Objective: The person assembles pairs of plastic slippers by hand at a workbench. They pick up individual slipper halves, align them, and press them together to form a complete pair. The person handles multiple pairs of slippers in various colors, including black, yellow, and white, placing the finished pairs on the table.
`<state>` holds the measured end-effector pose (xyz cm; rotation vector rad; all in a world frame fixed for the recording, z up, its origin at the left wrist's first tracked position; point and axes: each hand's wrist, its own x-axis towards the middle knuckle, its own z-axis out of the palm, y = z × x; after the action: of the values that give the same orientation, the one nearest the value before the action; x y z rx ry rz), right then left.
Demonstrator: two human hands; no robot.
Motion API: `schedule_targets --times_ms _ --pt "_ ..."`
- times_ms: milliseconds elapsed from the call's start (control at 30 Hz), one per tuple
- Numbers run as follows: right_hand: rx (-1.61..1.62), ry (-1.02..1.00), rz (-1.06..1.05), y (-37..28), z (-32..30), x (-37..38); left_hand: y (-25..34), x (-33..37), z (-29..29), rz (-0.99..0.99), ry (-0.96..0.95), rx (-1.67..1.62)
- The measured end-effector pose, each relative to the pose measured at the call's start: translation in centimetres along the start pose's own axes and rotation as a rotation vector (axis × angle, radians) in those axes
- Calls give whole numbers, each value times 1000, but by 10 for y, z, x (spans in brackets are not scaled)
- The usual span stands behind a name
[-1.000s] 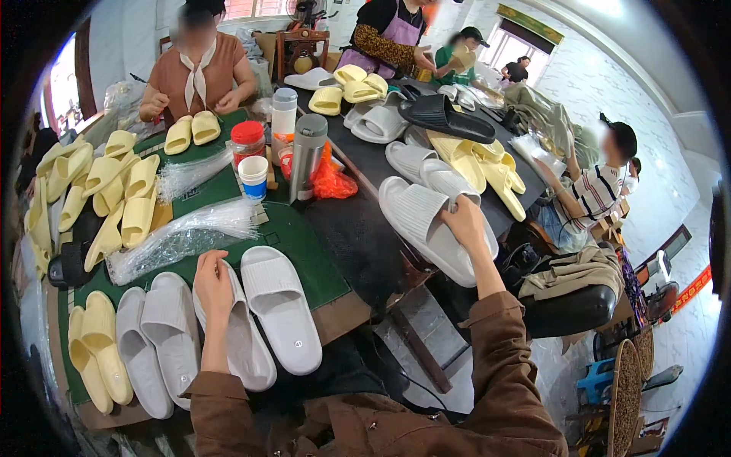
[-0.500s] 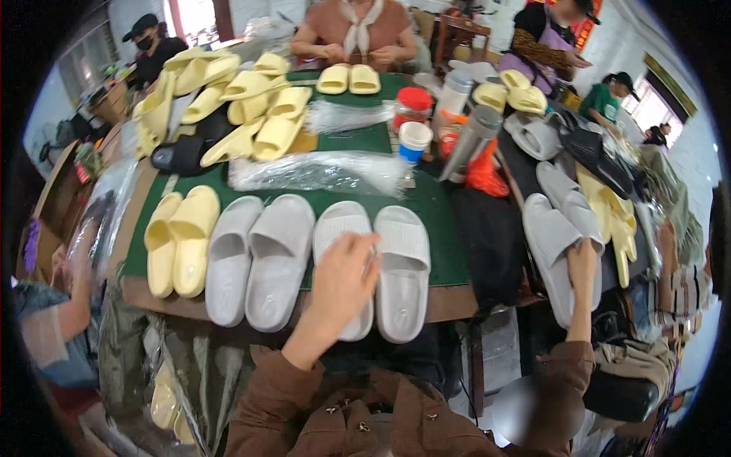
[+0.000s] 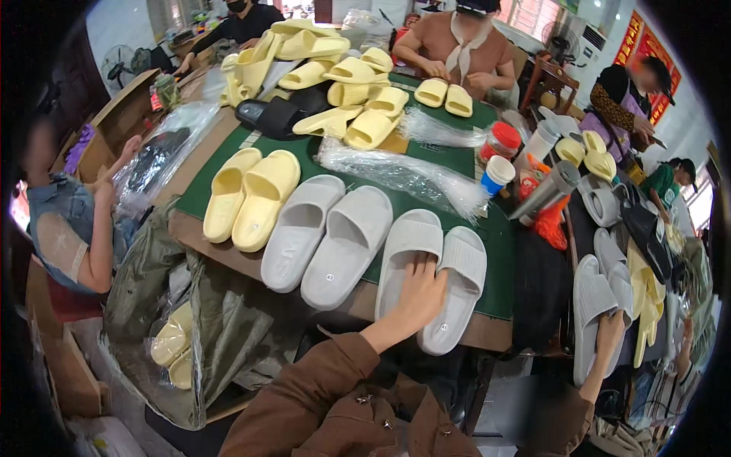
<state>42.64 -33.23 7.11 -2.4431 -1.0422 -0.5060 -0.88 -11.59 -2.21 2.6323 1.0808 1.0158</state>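
My left hand point(image 3: 417, 293) reaches into a pair of grey slides, its fingers tucked under the strap of the left slide point(image 3: 417, 236) and its thumb side against the right slide point(image 3: 463, 266). Farther right, my right hand point(image 3: 609, 333) grips another grey pair point(image 3: 590, 305) by the strap openings; its fingertips are hidden inside. Beside my left hand's pair lies a second grey pair point(image 3: 355, 247) on the green mat, and left of that a pale yellow pair point(image 3: 266, 199). All of these point their heels toward me.
Behind them lie clear plastic bags point(image 3: 403, 175) and a heap of yellow slides point(image 3: 350, 72). Jars, a blue-white cup point(image 3: 497, 175) and a grey flask point(image 3: 550, 190) stand at right. A person point(image 3: 84, 221) sits left; another point(image 3: 457, 49) sits opposite. An open sack point(image 3: 213, 320) hangs below the edge.
The view has swung left, shifting the scene rightward. My left hand's fingers have gone from above the grey slide to under its strap. My right hand remains at its grey pair.
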Motion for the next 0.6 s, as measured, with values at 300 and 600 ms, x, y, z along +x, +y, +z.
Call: schedule_targets --times_ms 300,600 --pt "-33 -72 16 9 3 4 -62 -7 -40 -54 -85 81" --pt "-90 -91 46 10 4 4 -93 -4 -78 -29 37 65"
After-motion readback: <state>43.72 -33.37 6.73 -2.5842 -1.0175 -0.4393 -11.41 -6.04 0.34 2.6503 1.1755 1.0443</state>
